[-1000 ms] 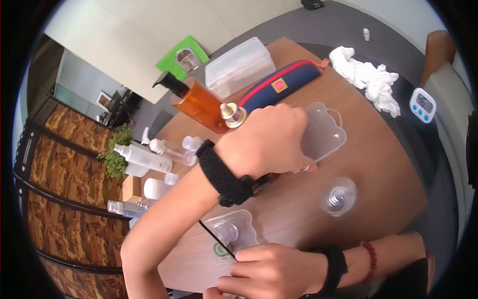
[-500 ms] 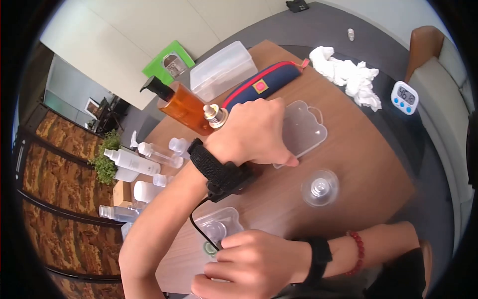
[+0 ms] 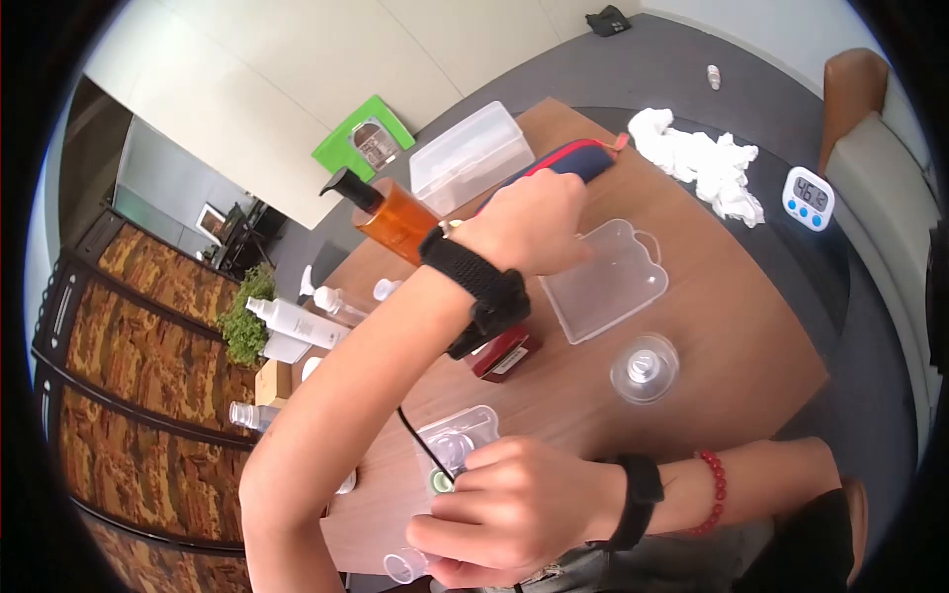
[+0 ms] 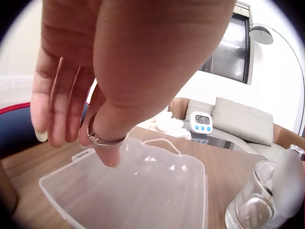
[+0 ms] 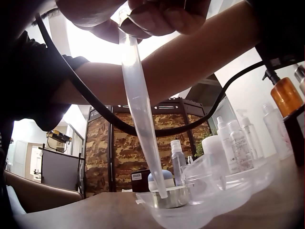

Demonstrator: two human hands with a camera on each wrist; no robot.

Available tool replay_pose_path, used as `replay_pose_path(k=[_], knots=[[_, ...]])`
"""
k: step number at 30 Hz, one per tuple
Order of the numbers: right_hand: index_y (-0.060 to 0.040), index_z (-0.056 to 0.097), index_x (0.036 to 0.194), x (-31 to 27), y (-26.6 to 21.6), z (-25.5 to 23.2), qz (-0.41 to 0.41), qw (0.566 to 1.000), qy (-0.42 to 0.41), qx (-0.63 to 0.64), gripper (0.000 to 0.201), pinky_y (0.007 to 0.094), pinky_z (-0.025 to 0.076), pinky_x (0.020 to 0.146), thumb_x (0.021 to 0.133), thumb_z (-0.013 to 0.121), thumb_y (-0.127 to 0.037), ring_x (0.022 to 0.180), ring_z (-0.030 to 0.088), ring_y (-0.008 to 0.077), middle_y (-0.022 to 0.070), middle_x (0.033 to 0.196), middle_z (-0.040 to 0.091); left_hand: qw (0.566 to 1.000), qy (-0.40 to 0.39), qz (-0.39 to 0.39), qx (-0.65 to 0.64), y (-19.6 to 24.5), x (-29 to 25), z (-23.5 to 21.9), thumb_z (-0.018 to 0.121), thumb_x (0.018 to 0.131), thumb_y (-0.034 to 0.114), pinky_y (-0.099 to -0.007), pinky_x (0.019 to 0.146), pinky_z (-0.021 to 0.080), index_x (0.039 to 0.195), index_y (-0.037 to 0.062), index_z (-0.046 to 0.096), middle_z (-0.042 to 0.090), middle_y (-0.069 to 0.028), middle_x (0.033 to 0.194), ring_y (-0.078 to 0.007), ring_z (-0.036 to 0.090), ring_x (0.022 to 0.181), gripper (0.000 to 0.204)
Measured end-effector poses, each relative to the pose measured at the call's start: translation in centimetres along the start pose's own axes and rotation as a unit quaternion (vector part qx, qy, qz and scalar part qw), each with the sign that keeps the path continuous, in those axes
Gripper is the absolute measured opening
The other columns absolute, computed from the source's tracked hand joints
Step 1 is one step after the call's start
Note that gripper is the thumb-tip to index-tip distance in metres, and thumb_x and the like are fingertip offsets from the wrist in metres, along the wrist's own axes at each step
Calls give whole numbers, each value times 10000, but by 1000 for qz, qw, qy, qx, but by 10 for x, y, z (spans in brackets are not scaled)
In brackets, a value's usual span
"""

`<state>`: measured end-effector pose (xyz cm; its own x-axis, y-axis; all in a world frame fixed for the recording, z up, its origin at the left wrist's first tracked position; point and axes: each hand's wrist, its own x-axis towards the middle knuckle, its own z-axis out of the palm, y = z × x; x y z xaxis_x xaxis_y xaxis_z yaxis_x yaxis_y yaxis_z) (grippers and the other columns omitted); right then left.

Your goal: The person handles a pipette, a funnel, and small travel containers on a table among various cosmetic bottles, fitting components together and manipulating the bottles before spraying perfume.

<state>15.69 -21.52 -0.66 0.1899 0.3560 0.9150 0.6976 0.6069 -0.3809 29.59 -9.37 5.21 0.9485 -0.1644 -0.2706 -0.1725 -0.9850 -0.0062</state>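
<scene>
Nearest the camera, below and left of the scalloped tray (image 3: pixel 611 289) in the head view, here's the right hand (image 3: pixel 514 509), fingers curled, pinching a translucent tapered tube (image 5: pixel 139 98). The right wrist view has that tube slanting down, narrow end at the small round pot (image 3: pixel 441 481); whether it touches, I can't tell. The pot sits beside a small clear case (image 3: pixel 482 419), also below and left of the scalloped tray.

Up a little, and there's a dark red box (image 3: pixel 502 354), lower left of the scalloped tray, partly under the left wrist. Now the left hand (image 3: pixel 529 222): at the scalloped tray's left side, open, fingers extended, no object visible in its grip. The left wrist view puts its ringed thumb over the scalloped tray, contact unclear. Just below the scalloped tray stands a clear round container (image 3: pixel 645 370).

Farther out we go! Left of the scalloped tray, a white bottle (image 3: pixel 299 324) and an amber pump bottle (image 3: pixel 393 219), part of it hidden by the left wrist. Above it, a navy pouch (image 3: pixel 591 161) with red trim, and up and left, a clear lidded box (image 3: pixel 471 158). Up and right of the scalloped tray, crumpled white tissue (image 3: pixel 697 163), then a white timer (image 3: pixel 809 199).
</scene>
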Motion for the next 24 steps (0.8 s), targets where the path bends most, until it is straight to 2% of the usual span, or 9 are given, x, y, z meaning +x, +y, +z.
replay_pose_path(k=[1, 5, 7, 12, 15, 18, 20, 24], knots=[[-119, 576, 771, 0, 0, 2, 1, 1000, 8, 1, 128, 313, 440, 440, 792, 700, -143, 471, 560, 200, 8, 581, 563, 1000, 4, 10, -16, -1, -2, 1, 799, 817, 244, -454, 819, 573, 926, -44, 699, 714, -241, 952, -377, 707, 946, 323], [-118, 586, 782, 2, 0, -2, -2, 1000, 8, 7, 111, 307, 438, 437, 801, 691, -149, 468, 560, 190, 7, 580, 564, 999, 42, 8, -5, -13, -6, 21, 809, 802, 215, -453, 809, 577, 906, -53, 683, 708, -258, 915, -397, 706, 933, 313], [-117, 588, 785, 4, 2, -1, -5, 1000, 14, 7, 107, 304, 437, 436, 801, 689, -150, 467, 559, 186, 7, 580, 564, 996, 86, 12, -6, -13, -7, 26, 781, 805, 150, -420, 763, 554, 893, -25, 737, 708, -209, 806, -368, 698, 806, 200], [-118, 592, 783, 1, 0, 3, -11, 1000, 15, -13, 98, 296, 435, 433, 787, 688, -140, 463, 553, 169, 0, 578, 559, 997, 66, -12, -24, -1, -5, 32, 749, 813, 113, -446, 753, 554, 844, -21, 743, 693, -232, 784, -390, 690, 791, 138], [-119, 595, 783, 1, 0, 4, -9, 999, 45, -13, 96, 296, 434, 433, 788, 688, -140, 463, 551, 167, -3, 577, 556, 996, 93, -12, -3, 1, -6, 34, 729, 791, 77, -454, 746, 554, 815, -20, 738, 686, -237, 762, -399, 685, 769, 100], [-121, 596, 783, 0, 2, 4, -14, 999, 28, -10, 93, 291, 431, 433, 788, 687, -140, 461, 548, 162, -4, 577, 553, 995, 91, -31, -4, 2, -5, 35, 710, 762, 53, -459, 741, 554, 796, -25, 728, 680, -243, 746, -405, 683, 756, 86], [-122, 596, 782, 0, 4, 8, -26, 999, 29, -14, 94, 286, 426, 431, 788, 687, -140, 461, 546, 157, -7, 573, 551, 991, 128, -31, -19, -1, -4, 39, 699, 746, 51, -463, 736, 555, 777, -29, 718, 673, -247, 730, -409, 684, 749, 89], [-124, 597, 775, -3, 3, 10, -24, 999, 42, -21, 91, 272, 406, 416, 788, 686, -137, 443, 528, 139, -15, 555, 540, 986, 161, -41, -3, 5, -7, 40, 712, 791, 90, -461, 756, 561, 790, -25, 722, 691, -237, 767, -400, 692, 792, 115]])
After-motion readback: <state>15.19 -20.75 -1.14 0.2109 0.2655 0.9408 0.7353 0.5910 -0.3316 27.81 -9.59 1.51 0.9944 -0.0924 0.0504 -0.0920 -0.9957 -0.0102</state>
